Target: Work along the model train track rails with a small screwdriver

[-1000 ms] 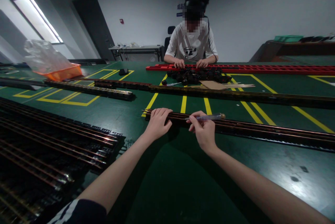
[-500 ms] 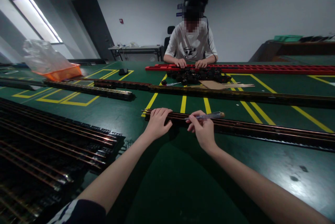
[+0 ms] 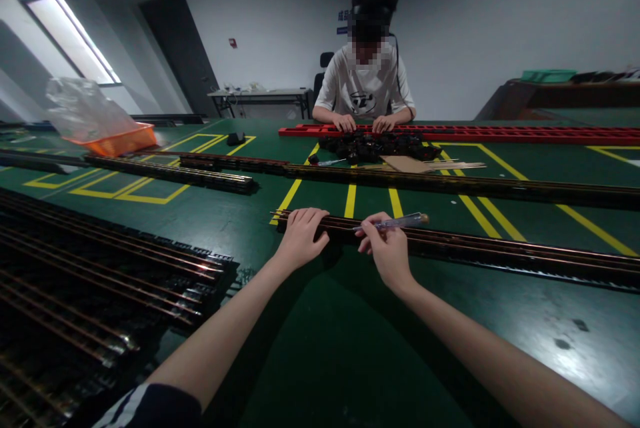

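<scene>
A long black rail [image 3: 475, 248] with copper-coloured strips along it lies crosswise on the green table. My left hand [image 3: 301, 239] grips it close to its left end, with the fingers over the top and the thumb on the near side. My right hand [image 3: 387, 248] is closed around a screwdriver [image 3: 406, 221] with a clear handle, which points up to the right. Its thin shaft slants down to the left, over the rail between my hands. Whether the tip touches the rail I cannot tell.
More copper-striped rails [image 3: 115, 268] lie side by side at the left. Another long rail [image 3: 450, 181] crosses behind mine. Across the table, a person [image 3: 365, 81] handles black parts [image 3: 380, 145] by a red frame [image 3: 500, 133]. An orange basket [image 3: 123, 140] stands at the far left.
The view has shifted very slightly. Both hands, the screwdriver and the rail stay practically where they were.
</scene>
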### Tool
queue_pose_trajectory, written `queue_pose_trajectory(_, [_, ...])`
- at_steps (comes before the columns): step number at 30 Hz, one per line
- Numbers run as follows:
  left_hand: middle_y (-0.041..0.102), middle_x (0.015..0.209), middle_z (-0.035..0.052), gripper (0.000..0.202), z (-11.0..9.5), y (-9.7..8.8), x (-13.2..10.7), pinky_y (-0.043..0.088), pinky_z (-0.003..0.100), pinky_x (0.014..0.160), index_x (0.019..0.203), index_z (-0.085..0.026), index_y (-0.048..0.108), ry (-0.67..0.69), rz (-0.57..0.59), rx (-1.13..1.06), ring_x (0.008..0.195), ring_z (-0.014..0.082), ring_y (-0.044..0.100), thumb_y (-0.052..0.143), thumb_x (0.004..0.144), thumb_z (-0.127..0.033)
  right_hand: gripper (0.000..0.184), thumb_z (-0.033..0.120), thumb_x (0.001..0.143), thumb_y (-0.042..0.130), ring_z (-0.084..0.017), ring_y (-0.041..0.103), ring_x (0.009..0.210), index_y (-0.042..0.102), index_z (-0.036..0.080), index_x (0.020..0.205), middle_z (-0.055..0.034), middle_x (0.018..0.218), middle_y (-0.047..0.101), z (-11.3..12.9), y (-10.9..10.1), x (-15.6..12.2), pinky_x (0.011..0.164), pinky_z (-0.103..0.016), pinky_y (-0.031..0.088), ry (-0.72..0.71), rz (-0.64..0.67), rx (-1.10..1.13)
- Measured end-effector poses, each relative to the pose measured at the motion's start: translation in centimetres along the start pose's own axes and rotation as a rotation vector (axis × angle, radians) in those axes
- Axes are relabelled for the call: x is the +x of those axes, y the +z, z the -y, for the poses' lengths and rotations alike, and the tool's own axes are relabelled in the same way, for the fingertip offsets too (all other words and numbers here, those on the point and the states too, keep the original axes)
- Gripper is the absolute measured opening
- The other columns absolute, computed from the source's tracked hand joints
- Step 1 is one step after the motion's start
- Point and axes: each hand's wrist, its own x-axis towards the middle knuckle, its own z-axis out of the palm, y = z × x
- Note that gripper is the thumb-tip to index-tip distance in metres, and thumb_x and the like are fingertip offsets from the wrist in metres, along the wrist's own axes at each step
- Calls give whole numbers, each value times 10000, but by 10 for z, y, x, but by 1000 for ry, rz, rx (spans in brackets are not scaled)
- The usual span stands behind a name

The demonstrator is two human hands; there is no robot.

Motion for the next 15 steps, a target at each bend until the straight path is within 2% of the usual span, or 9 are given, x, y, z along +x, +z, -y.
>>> queue_pose_trajectory(15, [594,1150,66,334,0,0,0,320,400,994,1131,-163,537,13,-15,6,1106,222,489,484,808,-232,204,366,820,553,-92,558,453,525,170,767,-2,655,615,1,1,0,429,-203,425,22,-21,27])
